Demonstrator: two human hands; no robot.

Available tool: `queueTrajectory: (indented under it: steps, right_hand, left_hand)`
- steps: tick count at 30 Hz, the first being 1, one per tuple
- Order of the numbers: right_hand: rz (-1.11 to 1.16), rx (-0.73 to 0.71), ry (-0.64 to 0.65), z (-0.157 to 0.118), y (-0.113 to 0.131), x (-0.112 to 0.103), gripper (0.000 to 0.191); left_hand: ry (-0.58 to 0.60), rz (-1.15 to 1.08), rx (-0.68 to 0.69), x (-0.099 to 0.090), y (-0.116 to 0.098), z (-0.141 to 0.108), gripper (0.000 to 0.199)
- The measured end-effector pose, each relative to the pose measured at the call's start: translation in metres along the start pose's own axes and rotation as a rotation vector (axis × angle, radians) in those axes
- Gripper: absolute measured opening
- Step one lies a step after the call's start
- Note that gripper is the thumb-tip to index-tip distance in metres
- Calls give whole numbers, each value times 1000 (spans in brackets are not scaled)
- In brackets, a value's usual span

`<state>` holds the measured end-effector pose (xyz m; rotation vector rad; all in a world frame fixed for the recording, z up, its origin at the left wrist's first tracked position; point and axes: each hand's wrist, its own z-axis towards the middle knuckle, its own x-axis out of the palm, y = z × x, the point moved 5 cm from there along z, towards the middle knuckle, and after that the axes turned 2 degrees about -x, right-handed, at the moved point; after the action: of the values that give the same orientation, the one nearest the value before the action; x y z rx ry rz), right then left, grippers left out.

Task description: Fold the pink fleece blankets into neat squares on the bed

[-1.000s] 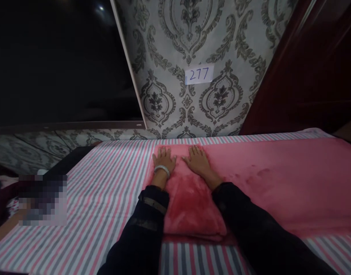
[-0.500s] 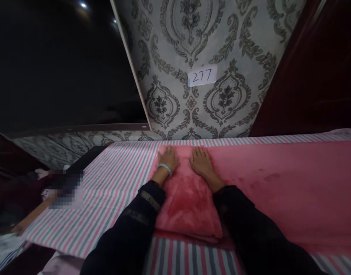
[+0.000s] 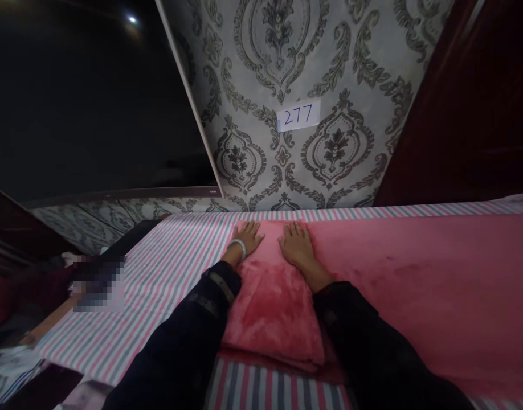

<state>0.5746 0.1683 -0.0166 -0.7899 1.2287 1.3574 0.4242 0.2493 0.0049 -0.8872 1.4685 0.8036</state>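
A plush pinkish-red blanket [image 3: 274, 313] lies on a striped sheet [image 3: 167, 267], its left part folded over in layers and the rest spread flat to the right. My left hand [image 3: 246, 239], with a pale bracelet at the wrist, rests palm down on the far left part of the folded section, fingers apart. Flat on the far right part of that section is my right hand [image 3: 297, 244], its fingers stretched toward the wall. Neither hand grips anything. Dark sleeves cover both forearms.
A patterned wall [image 3: 282, 154] with a paper label reading 277 [image 3: 299, 116] rises behind the sheet. A large dark screen [image 3: 94, 102] hangs at left, and a dark red panel [image 3: 466, 114] stands at right. Another person's arm [image 3: 52, 322] shows at the left edge.
My left hand has shifted slightly left, its fingers now more spread. The near end of the folded section has moved a little left and toward me in view. My right hand stays nearly in place.
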Motion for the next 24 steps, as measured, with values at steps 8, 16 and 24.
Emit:
queueTrajectory:
  steps: [8,16,24]
  right_hand:
    - [21,29,18,-1,2,-3,60]
    - [28,22,28,0,-1,0,63]
    - [-10,4,15,4,-6,7,61]
  left_hand:
    - [22,19,-264,-22,36,-37,66]
    - [83,41,88,-4,-10,-115,64]
    - [-31,67,89,12,-7,-119,64]
